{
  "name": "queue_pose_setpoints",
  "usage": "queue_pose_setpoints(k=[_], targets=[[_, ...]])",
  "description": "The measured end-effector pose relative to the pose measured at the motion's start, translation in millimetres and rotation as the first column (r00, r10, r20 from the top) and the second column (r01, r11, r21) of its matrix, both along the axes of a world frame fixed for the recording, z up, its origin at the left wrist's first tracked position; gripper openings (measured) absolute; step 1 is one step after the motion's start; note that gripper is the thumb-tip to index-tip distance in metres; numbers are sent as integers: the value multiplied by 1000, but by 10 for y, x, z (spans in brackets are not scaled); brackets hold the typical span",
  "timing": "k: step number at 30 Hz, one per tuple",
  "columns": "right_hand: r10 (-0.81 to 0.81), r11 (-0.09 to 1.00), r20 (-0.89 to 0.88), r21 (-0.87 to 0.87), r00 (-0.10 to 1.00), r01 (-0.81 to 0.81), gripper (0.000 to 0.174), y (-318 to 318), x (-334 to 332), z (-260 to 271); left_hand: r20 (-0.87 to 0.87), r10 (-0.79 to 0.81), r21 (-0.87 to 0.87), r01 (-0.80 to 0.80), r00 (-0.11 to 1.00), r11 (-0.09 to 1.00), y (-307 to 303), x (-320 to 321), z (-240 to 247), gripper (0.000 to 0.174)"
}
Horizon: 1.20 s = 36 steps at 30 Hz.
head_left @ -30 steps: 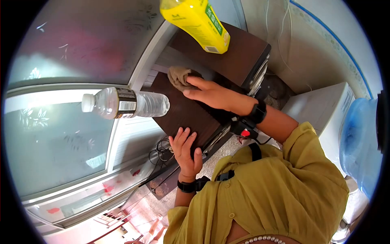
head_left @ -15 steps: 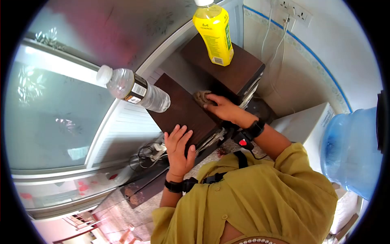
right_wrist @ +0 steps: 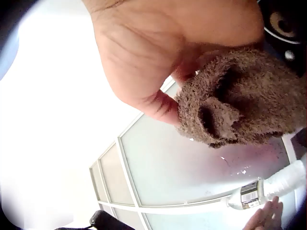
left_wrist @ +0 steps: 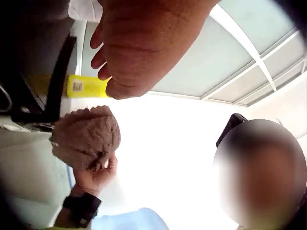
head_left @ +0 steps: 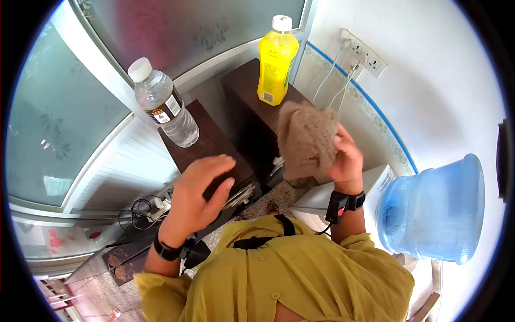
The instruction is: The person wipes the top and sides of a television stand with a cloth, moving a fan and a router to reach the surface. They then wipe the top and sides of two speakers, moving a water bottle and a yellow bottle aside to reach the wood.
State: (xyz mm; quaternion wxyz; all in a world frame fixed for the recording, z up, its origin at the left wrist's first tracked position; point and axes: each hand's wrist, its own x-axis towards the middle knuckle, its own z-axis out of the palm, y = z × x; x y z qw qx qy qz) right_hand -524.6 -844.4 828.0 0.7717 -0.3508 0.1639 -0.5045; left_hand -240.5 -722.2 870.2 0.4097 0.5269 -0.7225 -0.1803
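Note:
My right hand pinches a crumpled brown cloth between thumb and fingers, raised in front of the right cabinet. The right wrist view shows the fuzzy cloth up close, with the thumb against its edge. My left hand hovers near the front of the left cabinet top, its fingers relaxed and holding nothing. On that dark brown top stands a clear plastic bottle with a black label and white cap. A yellow bottle with a white cap stands on the right cabinet top.
A large blue water jug is at the right, next to a white box-shaped unit. Cords run from a wall socket strip. Black cables lie left of the left cabinet. Frosted glass panels stand behind.
The right hand has lifted the cloth off the left cabinet and carried it up and to the right. The left hand has come off the cabinet top. The head view has shifted.

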Motion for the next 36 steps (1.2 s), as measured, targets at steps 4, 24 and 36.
queue_pose_setpoints(k=[4, 24, 36], targets=[[-195, 976, 73, -80, 978, 201, 57, -80, -11, 92, -458, 20, 61, 9, 889, 998, -571, -290, 121, 35], [-362, 917, 188, -107, 913, 385, 63, -94, -211, -37, -376, 83, 73, -60, 923, 996, -1451, -752, 210, 57], [-348, 884, -6, -336, 937, 326, 69, 183, -111, -291, 106, 3, 57, -9, 994, 998, 38, -420, 285, 66]])
